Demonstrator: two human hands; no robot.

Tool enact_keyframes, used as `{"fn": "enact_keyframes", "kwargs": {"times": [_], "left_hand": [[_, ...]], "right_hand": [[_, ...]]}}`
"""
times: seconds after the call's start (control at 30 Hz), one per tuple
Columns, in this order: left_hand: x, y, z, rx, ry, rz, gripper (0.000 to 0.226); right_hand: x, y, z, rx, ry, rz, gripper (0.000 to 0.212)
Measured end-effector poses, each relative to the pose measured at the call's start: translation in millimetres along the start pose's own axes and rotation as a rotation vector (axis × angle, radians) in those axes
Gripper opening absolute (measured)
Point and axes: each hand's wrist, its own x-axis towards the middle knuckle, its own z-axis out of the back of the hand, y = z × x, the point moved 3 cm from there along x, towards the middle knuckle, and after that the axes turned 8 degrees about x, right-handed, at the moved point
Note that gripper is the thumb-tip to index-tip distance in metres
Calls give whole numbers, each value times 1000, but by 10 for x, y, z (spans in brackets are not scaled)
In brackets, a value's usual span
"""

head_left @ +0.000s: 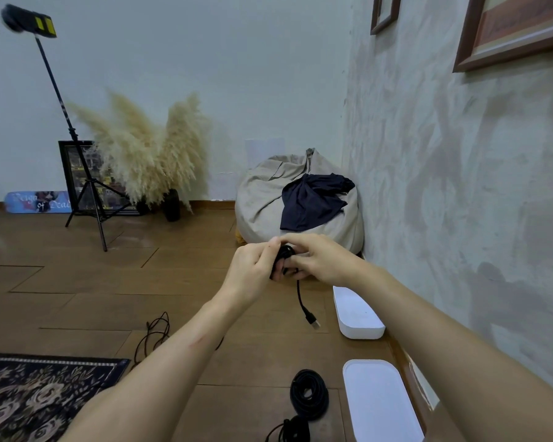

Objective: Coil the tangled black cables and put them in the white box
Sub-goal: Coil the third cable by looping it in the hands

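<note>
Coil [308,393]; left hand [253,271], right hand [321,260] on cable [299,295].

Coil [284,254] between left hand [253,272] and right hand [320,260]: mostly covered by fingers, turns not countable. Loose cable [150,336] below left hand: partly behind forearm [173,352]. White piece [380,405] and bundle [296,430] below right hand: cut by bottom edge; box or lid, undetermined.

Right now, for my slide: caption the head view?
Winding a black USB cable with left hand and right hand; a finished coil lies on the floor.
</note>
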Motion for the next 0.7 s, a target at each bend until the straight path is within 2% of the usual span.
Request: {"fn": "enact_keyframes", "kwargs": {"times": [0.13,0.4,0.5,0.57,0.7], "left_hand": [[30,-41,-3,87,-55,-15,54],[19,-59,-32,37,-300,30,54],[14,-91,-30,25,-343,49,56],[34,-102,-23,23,-283,66,55],[77,-115,56,3,108,19,54]], "right_hand": [[10,32,33,-40,-43,27,34],[46,123,17,-170,-141,125,41],[76,133,12,-191,-146,138,44],[86,110,35,-208,-138,140,41],[37,14,131,-106,-69,59,37]]}}
